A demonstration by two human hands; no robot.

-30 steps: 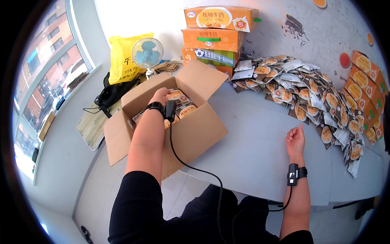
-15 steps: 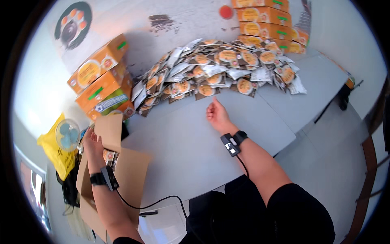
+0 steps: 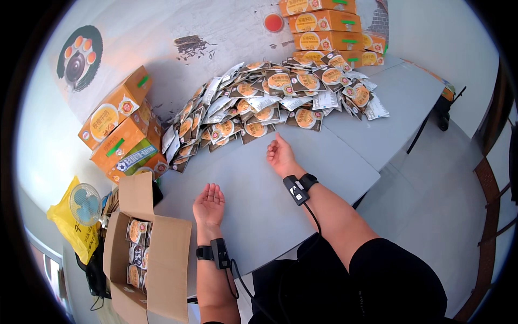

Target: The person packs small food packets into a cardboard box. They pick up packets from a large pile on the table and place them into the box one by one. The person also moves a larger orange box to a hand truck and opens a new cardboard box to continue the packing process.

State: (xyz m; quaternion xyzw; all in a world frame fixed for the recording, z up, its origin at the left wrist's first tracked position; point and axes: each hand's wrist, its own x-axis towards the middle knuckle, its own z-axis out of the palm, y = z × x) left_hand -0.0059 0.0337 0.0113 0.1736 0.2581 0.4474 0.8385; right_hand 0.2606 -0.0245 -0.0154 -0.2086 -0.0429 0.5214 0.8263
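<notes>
My left hand (image 3: 209, 204) lies palm up on the grey table (image 3: 243, 178), empty, its fingers apart and lightly bent, to the right of an open cardboard box (image 3: 167, 259) holding orange-and-brown packets (image 3: 137, 232). Farther forward and right, my right hand (image 3: 279, 154) has its fingers curled with nothing in them and its thumb pointing toward a long heap of packets (image 3: 279, 82) along the back of the table. Each wrist wears a black strapped device with a cable.
Orange cartons stand stacked at the back left (image 3: 105, 121) and back right (image 3: 322, 40). A small fan (image 3: 84, 205) and a yellow bag (image 3: 73, 227) are left of the box. A dark wheeled object (image 3: 443, 116) sits beyond the table's right end.
The view has swung right, toward the packet heap. My left hand has left the box and moved right onto the table, its fingers now open; the box now shows its contents.
</notes>
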